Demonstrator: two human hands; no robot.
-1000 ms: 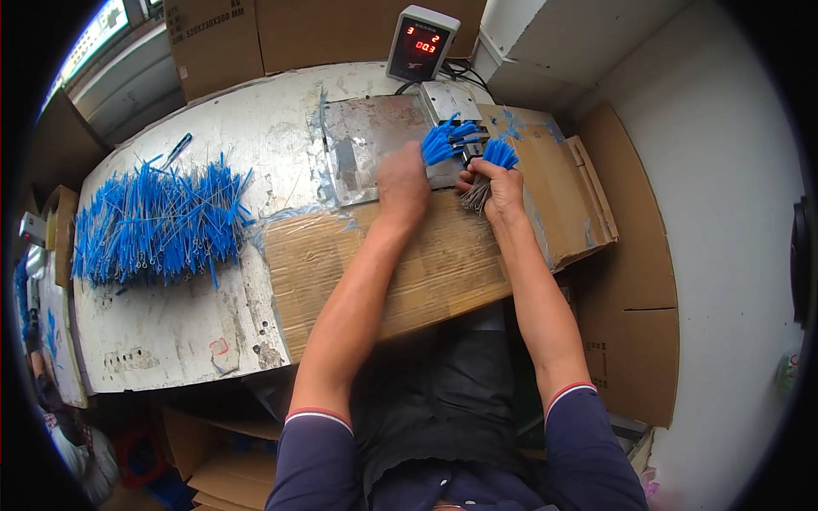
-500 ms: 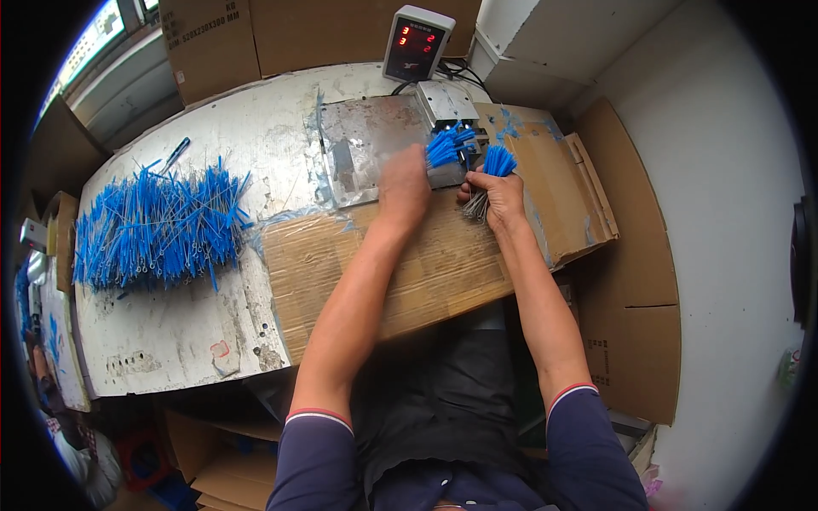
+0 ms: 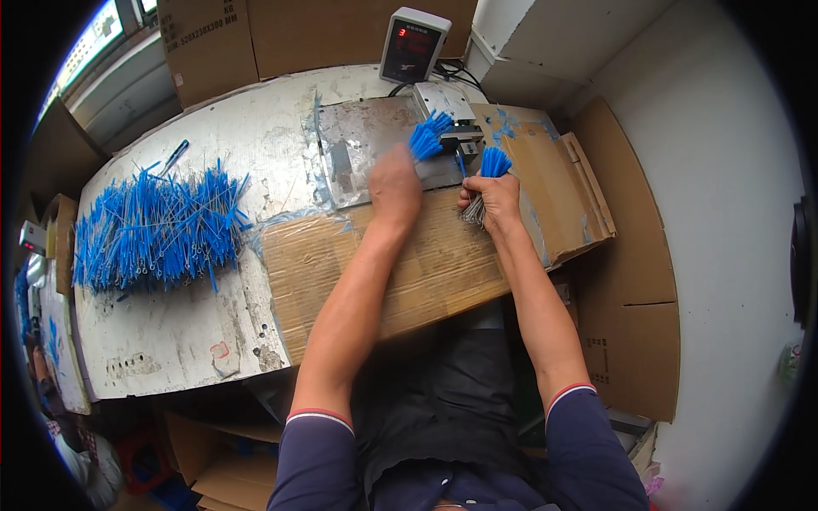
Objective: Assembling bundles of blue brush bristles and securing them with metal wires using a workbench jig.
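Note:
My left hand (image 3: 396, 189), smeared by motion, is closed round a bunch of thin wire sticks with blue ends (image 3: 429, 134). The blue ends stick out past its fingers, beside a small metal machine (image 3: 445, 102). To the right, my right hand (image 3: 503, 200) grips another bunch of blue-ended wire sticks (image 3: 494, 162). Bare silvery wires hang below that fist. Between its thumb and finger a single blue stick (image 3: 463, 162) stands up at the machine's dark front block (image 3: 465, 145). A large heap of such sticks (image 3: 162, 226), some showing small wire loops, lies at the left.
A metal plate (image 3: 358, 128) lies before the machine, with a cardboard sheet (image 3: 341, 264) along the table's near edge. Behind stands a counter box with red digits (image 3: 415, 47). A pen (image 3: 176, 153) lies beyond the heap. Cardboard (image 3: 626, 230) and a wall (image 3: 724, 213) bound the right.
My left hand has shifted slightly left with its bunch, away from the machine's front. My right hand has barely moved. Fewer red digits show on the counter.

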